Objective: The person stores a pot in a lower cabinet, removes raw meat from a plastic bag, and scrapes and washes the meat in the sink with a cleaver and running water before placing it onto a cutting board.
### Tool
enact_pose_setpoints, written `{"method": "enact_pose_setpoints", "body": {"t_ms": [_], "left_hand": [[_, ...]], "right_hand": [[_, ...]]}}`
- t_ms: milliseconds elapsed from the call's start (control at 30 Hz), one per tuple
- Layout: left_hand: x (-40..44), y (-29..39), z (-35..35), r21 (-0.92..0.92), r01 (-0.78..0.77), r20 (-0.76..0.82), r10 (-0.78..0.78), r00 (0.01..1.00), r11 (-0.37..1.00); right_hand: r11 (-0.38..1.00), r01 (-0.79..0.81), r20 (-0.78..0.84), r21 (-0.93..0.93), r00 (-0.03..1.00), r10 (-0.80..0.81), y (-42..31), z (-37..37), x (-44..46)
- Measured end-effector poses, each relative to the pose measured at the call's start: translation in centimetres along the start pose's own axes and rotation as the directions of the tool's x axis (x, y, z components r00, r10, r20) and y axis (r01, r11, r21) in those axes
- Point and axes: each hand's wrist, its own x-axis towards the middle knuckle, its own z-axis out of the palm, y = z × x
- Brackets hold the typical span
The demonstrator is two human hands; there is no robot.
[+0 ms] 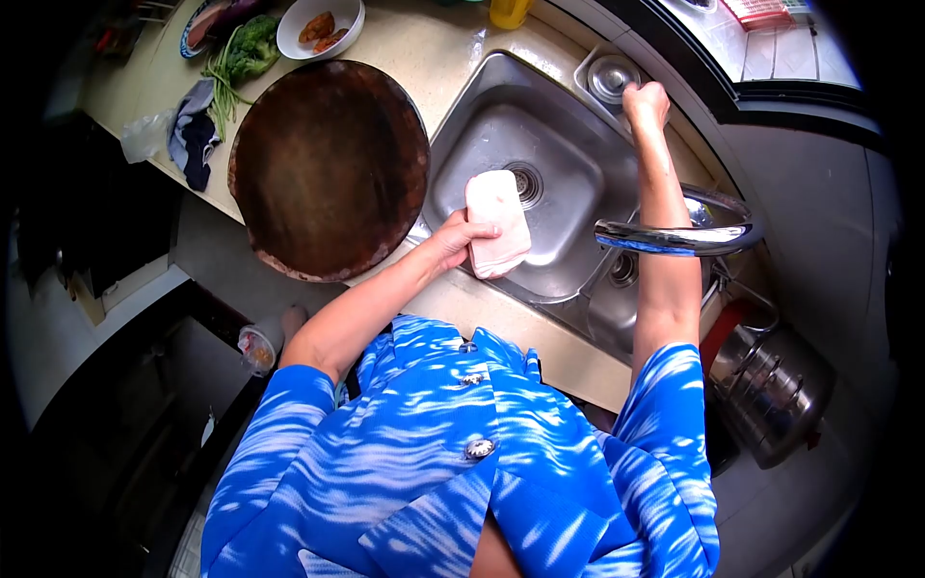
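the pale pink slab (pixel 498 224) is flat and oblong with softly rounded corners and a matte face; it could be a folded cloth, though i can't be sure from this angle. beneath it is the sink (pixel 568 207), brushed grey steel with curved corners and a round, ridged drain (pixel 526 183). the curved tap (pixel 674 238) is polished chrome, passing above my right forearm. to the left is a thick round board (pixel 328 164), its dark brown face blotched and its edge rough.

the counter (pixel 458 299) is smooth and beige. beyond the board are a white bowl (pixel 290 43) with orange-brown pieces (pixel 320 31) inside, leafy greens (pixel 252 48) and a rumpled grey and navy cloth (pixel 196 135) draped at the edge. a shiny steel pot (pixel 776 390) is low on my right.

my left hand (pixel 461 236) grips the slab over the near left part of the sink, thumb laid across its face. my right arm reaches out to the far corner, where my right hand (pixel 647 104) is curled closed beside a round metal dish (pixel 613 77); what it might hold, i can't tell.
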Motion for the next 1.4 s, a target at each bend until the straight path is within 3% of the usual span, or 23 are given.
{"method": "enact_pose_setpoints", "body": {"t_ms": [100,133,200,267,400,533,667,733,867,933,1067,1200,1267,1400], "left_hand": [[0.1,-0.3,-0.2,-0.017,0.014,0.042,-0.013,0.999,1.0],[0.1,-0.4,-0.2,-0.037,0.03,0.07,-0.027,0.997,0.999],[0.2,-0.6,-0.3,-0.057,0.035,0.094,-0.03,0.995,0.998],[0.4,-0.8,-0.5,-0.078,0.038,0.115,-0.029,0.993,0.996],[0.8,-1.3,-1.2,-0.085,0.037,0.086,-0.029,0.996,0.996],[0.8,-1.2,-1.3,-0.09,0.046,0.061,-0.04,0.997,0.995],[1.0,-1.3,-1.4,-0.062,0.046,0.032,-0.044,0.999,0.997],[1.2,-1.4,-1.2,-0.064,0.051,-0.042,-0.053,0.998,0.997],[2.1,-1.8,-1.4,-0.074,0.053,-0.108,-0.061,0.992,0.996],[2.6,-2.0,-1.4,-0.056,0.035,-0.162,-0.044,0.986,0.998],[3.7,-2.1,-1.3,-0.008,0.03,-0.198,-0.031,0.98,1.0],[5.0,-2.5,-1.4,0.073,0.043,-0.296,-0.02,0.955,0.996],[5.7,-2.6,-1.6,0.098,0.07,-0.345,-0.032,0.938,0.993],[7.2,-3.0,-1.9,0.125,0.055,-0.446,0.006,0.895,0.991]], "right_hand": [[0.993,0.087,-0.22,0.077,0.973,-0.068,-0.7,-0.9,-0.8],[0.994,0.084,-0.22,0.074,0.973,-0.066,-1.1,-1.6,-1.6],[0.93,0.259,-0.381,0.261,0.913,-0.147,-1.9,-3.3,-3.7],[0.829,0.455,-0.499,0.325,0.827,-0.258,-2.1,-4.1,-6.2],[0.708,0.532,-0.383,0.465,0.841,-0.381,-1.5,-3.2,-13.5],[0.844,0.215,-0.141,0.492,0.976,-0.167,2.8,2.7,-16.4],[0.942,0.082,-0.122,0.326,0.992,-0.044,7.5,10.3,-16.6],[0.958,-0.029,0.024,0.286,0.999,0.023,7.6,12.3,-17.4],[0.966,-0.049,0.2,0.255,0.98,-0.003,8.3,17.3,-18.4],[0.973,0.037,0.223,0.229,0.971,-0.089,8.6,18.1,-18.9],[0.983,-0.018,0.073,0.182,0.997,0.005,7.9,18.2,-20.1],[0.941,0.067,0.231,0.332,0.961,-0.15,7.9,19.1,-20.4],[0.893,0.123,0.37,0.433,0.879,-0.3,8.1,20.5,-20.1],[0.891,0.068,0.453,0.449,0.842,-0.293,9.6,22.9,-19.0]]}}
